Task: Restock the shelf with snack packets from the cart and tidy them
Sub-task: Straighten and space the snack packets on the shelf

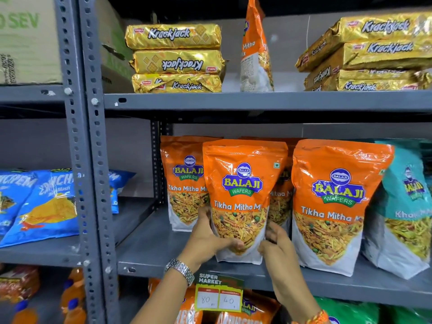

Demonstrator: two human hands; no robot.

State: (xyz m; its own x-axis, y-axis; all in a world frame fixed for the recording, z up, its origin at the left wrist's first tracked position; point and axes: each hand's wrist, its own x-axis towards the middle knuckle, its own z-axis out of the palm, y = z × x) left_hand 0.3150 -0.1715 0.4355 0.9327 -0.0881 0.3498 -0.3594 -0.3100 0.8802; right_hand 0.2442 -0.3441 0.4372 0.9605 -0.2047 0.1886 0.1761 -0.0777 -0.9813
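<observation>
An orange Balaji Tikha Mitha Mix packet (243,183) stands upright at the front of the grey middle shelf (152,249). My left hand (208,237) grips its lower left side, thumb across the front. My right hand (278,244) touches its lower right edge with the fingers spread. Two more orange packets (184,181) stand behind it, one on each side, and another orange packet (336,202) stands to its right. The cart is out of sight.
A teal Balaji packet (402,206) leans at the far right. Gold Krackjack stacks (175,59) and one orange packet (256,50) sit on the upper shelf. Blue chip bags (44,204) lie on the left rack. A price tag (218,293) hangs from the shelf edge.
</observation>
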